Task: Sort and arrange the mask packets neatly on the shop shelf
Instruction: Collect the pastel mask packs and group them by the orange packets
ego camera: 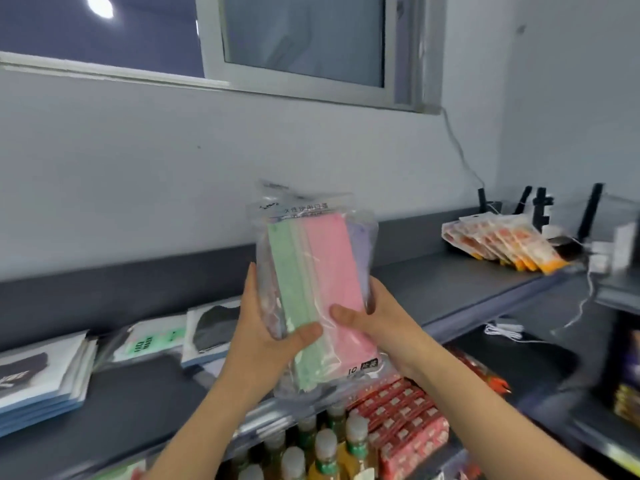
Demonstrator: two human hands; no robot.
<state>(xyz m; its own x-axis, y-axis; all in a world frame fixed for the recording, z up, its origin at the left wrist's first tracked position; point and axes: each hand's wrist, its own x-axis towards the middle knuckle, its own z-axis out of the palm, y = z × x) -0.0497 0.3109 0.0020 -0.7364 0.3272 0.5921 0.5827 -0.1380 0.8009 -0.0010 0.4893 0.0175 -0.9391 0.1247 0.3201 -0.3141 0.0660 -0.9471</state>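
A clear packet of masks (311, 271) in green, pink and lilac stands upright in the air above the dark top shelf (450, 289). My left hand (266, 327) grips its lower left edge, thumb across the front. My right hand (374, 320) grips its lower right edge, thumb on the pink masks. More clear packets seem stacked behind the front one. On the shelf to the left lie a stack of white and blue mask packets (41, 379), a packet with green print (149, 341) and a packet with a black mask (214, 327).
Orange and white snack packets (502, 244) lie fanned at the shelf's far right, beside black stands and white cables (540, 209). Below the shelf are bottles with grey caps (325, 448) and red packets (401, 420). A wall and window rise behind.
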